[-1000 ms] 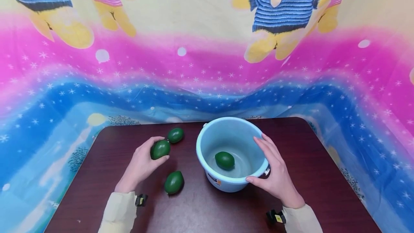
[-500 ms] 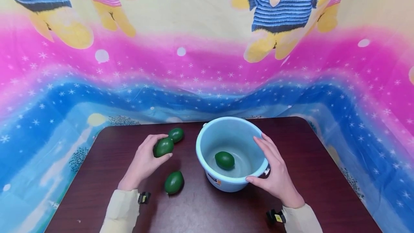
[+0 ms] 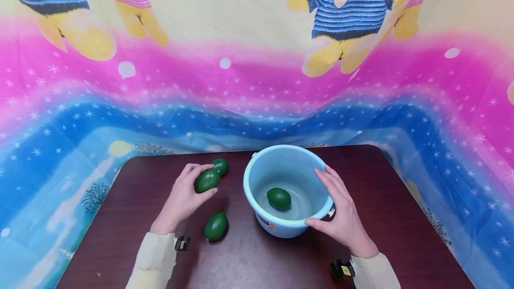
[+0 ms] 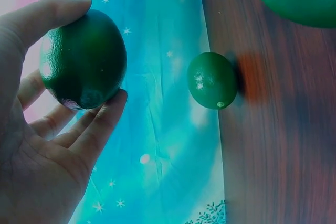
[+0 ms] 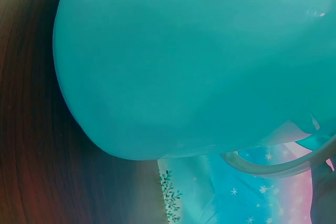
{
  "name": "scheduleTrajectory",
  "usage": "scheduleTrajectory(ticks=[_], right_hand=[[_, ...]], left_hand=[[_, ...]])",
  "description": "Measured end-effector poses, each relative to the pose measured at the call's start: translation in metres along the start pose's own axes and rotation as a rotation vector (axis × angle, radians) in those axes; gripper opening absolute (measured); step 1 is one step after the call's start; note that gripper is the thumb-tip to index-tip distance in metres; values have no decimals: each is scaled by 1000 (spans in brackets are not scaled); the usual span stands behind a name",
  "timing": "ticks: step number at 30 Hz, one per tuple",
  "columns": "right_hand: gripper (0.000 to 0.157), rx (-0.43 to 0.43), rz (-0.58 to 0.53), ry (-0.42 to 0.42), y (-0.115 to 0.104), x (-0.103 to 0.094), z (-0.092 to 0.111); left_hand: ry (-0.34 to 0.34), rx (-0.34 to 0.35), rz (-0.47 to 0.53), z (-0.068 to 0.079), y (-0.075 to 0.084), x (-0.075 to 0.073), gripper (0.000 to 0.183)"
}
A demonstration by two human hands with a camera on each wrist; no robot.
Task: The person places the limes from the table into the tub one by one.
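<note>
My left hand (image 3: 181, 202) holds a dark green lime (image 3: 207, 181) between thumb and fingertips, close over the table. Behind it, partly covered by the held fruit in the head view, lies another lime (image 3: 222, 165); the left wrist view shows that far lime (image 4: 212, 81) separately. A third lime (image 3: 216, 226) rests nearer the front, beside the wrist. To the right stands a light blue bucket (image 3: 250, 186) with one lime (image 3: 279, 199) on its bottom. My right hand (image 3: 346, 220) grips the bucket's right rim, thumb at the front and fingers over the edge.
The dark reddish-brown table (image 3: 249, 266) ends just behind the bucket. A printed cloth (image 3: 249, 84) with bears and snowflakes hangs around its back and sides. The bucket's handle (image 5: 278, 167) shows at its side in the right wrist view. Black wrist cameras sit at both cuffs.
My left hand has moved slightly right and away from me with the lime, which now overlaps the far lime more. My right hand and the bucket have stayed put.
</note>
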State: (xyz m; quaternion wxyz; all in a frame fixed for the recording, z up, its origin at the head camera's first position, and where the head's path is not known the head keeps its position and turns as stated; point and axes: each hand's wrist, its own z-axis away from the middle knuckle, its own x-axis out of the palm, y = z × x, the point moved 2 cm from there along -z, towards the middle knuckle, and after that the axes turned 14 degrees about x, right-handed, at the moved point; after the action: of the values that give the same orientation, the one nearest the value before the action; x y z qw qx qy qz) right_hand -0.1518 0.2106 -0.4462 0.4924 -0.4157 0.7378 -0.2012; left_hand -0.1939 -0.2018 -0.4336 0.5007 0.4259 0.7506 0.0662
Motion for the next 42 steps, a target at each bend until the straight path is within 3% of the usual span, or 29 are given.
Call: scheduleTrajectory(ticks=[20,42], right_hand=[[109,2,-7,1,1,1,1],[110,0,-20,4,2,1,1]], left_hand=[[23,13,31,-7,13,3,63],[83,100,15,-14,20,2,63]])
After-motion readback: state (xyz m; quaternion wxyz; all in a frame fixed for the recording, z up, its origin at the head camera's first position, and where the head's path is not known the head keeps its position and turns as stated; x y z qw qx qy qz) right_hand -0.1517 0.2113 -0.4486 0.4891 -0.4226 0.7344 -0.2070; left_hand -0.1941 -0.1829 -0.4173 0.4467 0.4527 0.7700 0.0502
